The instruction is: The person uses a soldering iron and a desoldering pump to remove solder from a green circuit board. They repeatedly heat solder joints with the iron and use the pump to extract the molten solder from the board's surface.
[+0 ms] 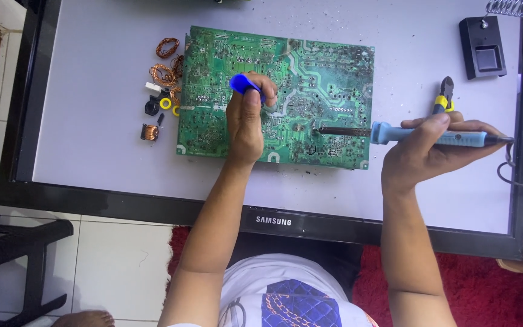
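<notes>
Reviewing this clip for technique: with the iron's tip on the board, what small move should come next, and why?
Probably bring the blue tool in the left hand toward the soldering iron tip: the right hand rests it on the green circuit board, well right of the tool.

One circuit board [310,79], one soldering iron [394,133], one pair of cutters [445,97], two hands [244,121].

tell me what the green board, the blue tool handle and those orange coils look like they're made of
The green board looks like rigid laminate with a glossy green coat, dotted with dull grey solder points. The soldering iron in the right hand seems to have a matte light-blue plastic handle and a dark metal shaft. The coils look like bare copper wire, shiny orange-brown strands.
</notes>
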